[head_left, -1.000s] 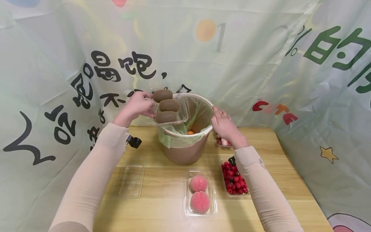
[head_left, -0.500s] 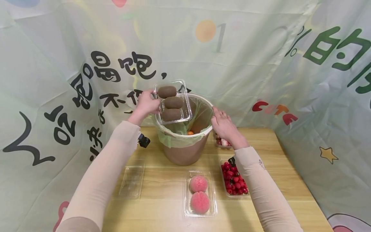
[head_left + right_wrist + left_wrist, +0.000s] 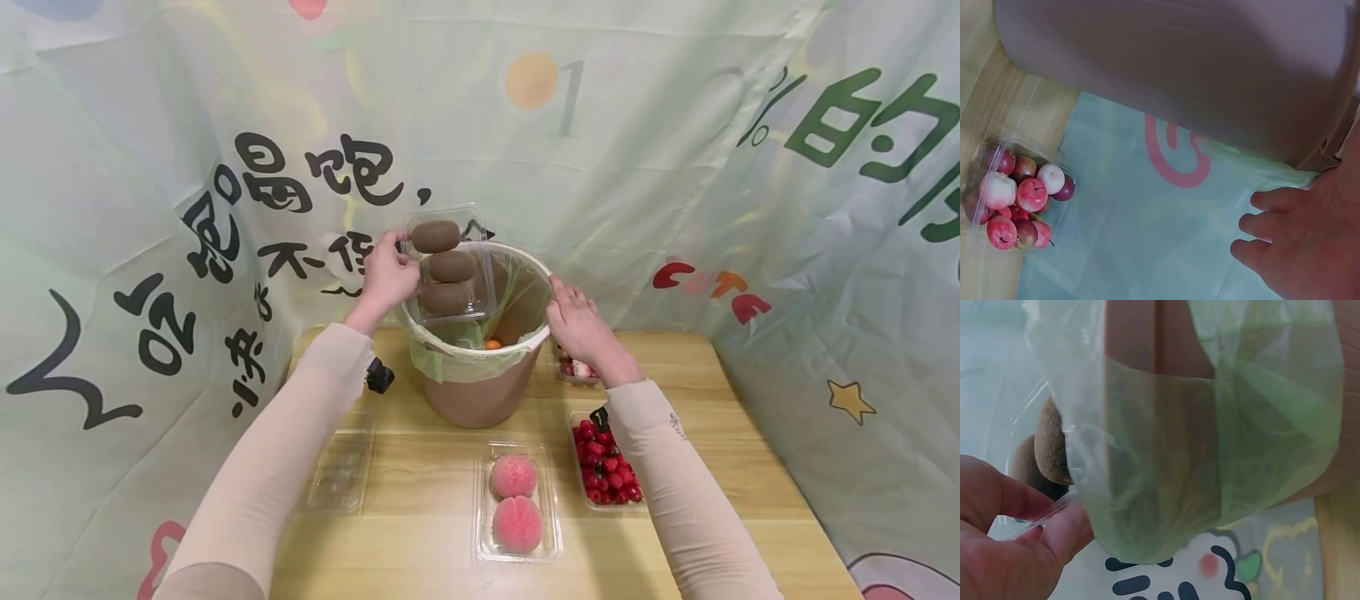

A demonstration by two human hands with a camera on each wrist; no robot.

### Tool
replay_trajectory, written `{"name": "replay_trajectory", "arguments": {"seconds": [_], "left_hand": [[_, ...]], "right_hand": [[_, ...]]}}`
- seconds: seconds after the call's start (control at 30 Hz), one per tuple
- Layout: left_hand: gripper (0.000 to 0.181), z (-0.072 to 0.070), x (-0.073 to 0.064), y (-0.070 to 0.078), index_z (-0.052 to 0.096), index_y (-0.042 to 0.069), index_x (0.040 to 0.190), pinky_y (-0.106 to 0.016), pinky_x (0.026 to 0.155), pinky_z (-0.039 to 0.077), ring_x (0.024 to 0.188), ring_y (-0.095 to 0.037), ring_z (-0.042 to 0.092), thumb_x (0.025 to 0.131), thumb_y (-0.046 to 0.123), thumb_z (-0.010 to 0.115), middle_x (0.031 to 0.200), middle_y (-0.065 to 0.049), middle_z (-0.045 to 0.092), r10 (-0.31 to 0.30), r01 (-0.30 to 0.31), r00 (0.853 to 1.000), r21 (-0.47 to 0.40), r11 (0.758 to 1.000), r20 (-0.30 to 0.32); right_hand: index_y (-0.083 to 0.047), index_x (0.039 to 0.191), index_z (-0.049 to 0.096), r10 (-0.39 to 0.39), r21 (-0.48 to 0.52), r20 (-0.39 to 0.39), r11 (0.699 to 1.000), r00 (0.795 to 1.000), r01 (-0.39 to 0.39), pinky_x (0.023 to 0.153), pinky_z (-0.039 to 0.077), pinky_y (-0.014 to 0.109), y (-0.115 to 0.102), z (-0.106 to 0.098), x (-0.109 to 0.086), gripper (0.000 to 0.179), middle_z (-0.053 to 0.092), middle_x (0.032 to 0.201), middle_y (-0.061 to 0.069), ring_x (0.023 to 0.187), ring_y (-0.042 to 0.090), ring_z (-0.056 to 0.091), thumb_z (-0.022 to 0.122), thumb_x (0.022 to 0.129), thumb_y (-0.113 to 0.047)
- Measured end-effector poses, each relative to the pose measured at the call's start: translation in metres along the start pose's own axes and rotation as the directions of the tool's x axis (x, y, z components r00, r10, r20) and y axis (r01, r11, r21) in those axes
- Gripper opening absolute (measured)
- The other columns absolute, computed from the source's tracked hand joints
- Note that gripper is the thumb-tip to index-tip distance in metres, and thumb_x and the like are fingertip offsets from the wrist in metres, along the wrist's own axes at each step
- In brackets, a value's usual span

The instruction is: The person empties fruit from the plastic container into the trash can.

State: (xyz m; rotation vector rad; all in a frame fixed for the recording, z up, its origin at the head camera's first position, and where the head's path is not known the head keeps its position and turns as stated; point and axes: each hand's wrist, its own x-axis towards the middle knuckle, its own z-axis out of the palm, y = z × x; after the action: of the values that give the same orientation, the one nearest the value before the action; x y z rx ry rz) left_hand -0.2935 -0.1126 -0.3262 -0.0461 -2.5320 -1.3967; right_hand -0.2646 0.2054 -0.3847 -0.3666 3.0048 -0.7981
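Head: the left hand (image 3: 390,275) pinches a tray (image 3: 483,292) of kiwis (image 3: 452,267) over the bin (image 3: 480,402)'s mouth; the right hand (image 3: 583,325) rests on its rim (image 3: 534,340). Left wrist: that hand clamps the tray's edge. Right wrist: fingers (image 3: 1279,224) straight, slightly apart; red fruit (image 3: 1032,195) on the surface (image 3: 1010,94).

Head view bright, pale glare on the table (image 3: 420,542) — wrist views dimmer
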Motion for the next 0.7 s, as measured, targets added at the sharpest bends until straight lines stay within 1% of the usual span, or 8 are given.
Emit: {"name": "replay_trajectory", "arguments": {"seconds": [0.03,0.1,0.2,0.23,0.3,0.37,0.53,0.7], "left_hand": [[0.052,0.001,-0.001,0.0,0.056,0.006,0.145,-0.029,0.071,0.057,0.049,-0.006,0.061,0.093,0.003,0.053,0.102,-0.017,0.076,0.003,-0.003,1.0,0.006,1.0,-0.017],[0.052,0.003,-0.002,-0.001,0.056,0.008,0.145,-0.034,0.079,0.058,0.056,-0.015,0.067,0.093,0.003,0.053,0.103,-0.016,0.075,0.003,-0.003,0.999,0.006,1.0,-0.041],[0.053,0.005,-0.003,-0.003,0.055,0.008,0.146,-0.045,0.093,0.057,0.083,-0.03,0.073,0.094,0.002,0.051,0.105,-0.017,0.075,0.016,-0.015,0.997,0.007,1.0,-0.075],[0.054,0.006,-0.003,-0.003,0.055,0.008,0.147,-0.047,0.096,0.056,0.092,-0.035,0.072,0.093,0.001,0.051,0.107,-0.018,0.075,0.021,-0.02,0.996,0.004,1.0,-0.086],[0.054,0.008,-0.003,-0.005,0.055,0.009,0.146,-0.052,0.1,0.053,0.102,-0.039,0.069,0.093,0.0,0.052,0.11,-0.02,0.075,0.037,-0.038,0.994,-0.005,0.999,-0.103],[0.054,0.011,-0.002,-0.006,0.055,0.009,0.146,-0.054,0.102,0.051,0.104,-0.039,0.067,0.093,0.0,0.053,0.112,-0.02,0.076,0.051,-0.052,0.991,-0.006,0.999,-0.124],[0.051,0.015,-0.003,-0.006,0.056,0.011,0.143,-0.054,0.103,0.049,0.1,-0.037,0.067,0.093,-0.001,0.053,0.112,-0.022,0.076,0.08,-0.086,0.983,-0.028,0.996,-0.163],[0.05,0.017,-0.004,-0.004,0.054,0.012,0.142,-0.055,0.104,0.048,0.104,-0.038,0.067,0.095,-0.002,0.052,0.118,-0.024,0.075,0.088,-0.1,0.981,-0.062,0.993,-0.175]], "right_hand": [[-0.012,0.171,0.008,-0.001,0.0,0.0,1.0,1.0,0.001,0.134,0.006,0.06,0.0,0.0,0.0,0.067,0.016,0.176,0.021,0.163,0.045,0.011,0.015,0.109,-0.038],[-0.012,0.171,0.008,-0.003,-0.001,-0.003,1.0,1.0,0.003,0.134,0.006,0.06,0.0,0.0,0.0,0.068,0.016,0.175,0.021,0.163,0.045,0.011,0.014,0.109,-0.039],[-0.012,0.171,0.008,-0.005,-0.003,-0.006,1.0,1.0,0.005,0.134,0.006,0.06,-0.001,0.0,-0.001,0.069,0.017,0.175,0.022,0.163,0.045,0.011,0.012,0.109,-0.042],[-0.013,0.171,0.007,-0.004,-0.003,-0.005,1.0,1.0,0.004,0.134,0.006,0.06,-0.001,0.0,-0.001,0.069,0.017,0.175,0.022,0.163,0.045,0.011,0.012,0.109,-0.042],[-0.013,0.171,0.007,-0.004,-0.004,-0.002,1.0,1.0,0.004,0.134,0.005,0.06,-0.001,0.0,-0.001,0.069,0.016,0.175,0.022,0.163,0.045,0.011,0.011,0.109,-0.042],[-0.013,0.171,0.007,-0.002,-0.005,0.001,1.0,1.0,0.002,0.134,0.005,0.06,-0.001,0.0,-0.001,0.069,0.016,0.175,0.022,0.163,0.045,0.011,0.011,0.109,-0.042],[-0.012,0.171,0.007,0.002,-0.005,0.005,1.0,1.0,-0.002,0.134,0.005,0.06,0.0,0.001,0.0,0.069,0.016,0.175,0.022,0.163,0.045,0.01,0.01,0.108,-0.042],[-0.013,0.171,0.006,0.003,-0.008,0.001,1.0,1.0,-0.003,0.134,0.005,0.06,0.0,0.001,0.0,0.069,0.016,0.175,0.023,0.163,0.046,0.01,0.01,0.108,-0.042]]}}
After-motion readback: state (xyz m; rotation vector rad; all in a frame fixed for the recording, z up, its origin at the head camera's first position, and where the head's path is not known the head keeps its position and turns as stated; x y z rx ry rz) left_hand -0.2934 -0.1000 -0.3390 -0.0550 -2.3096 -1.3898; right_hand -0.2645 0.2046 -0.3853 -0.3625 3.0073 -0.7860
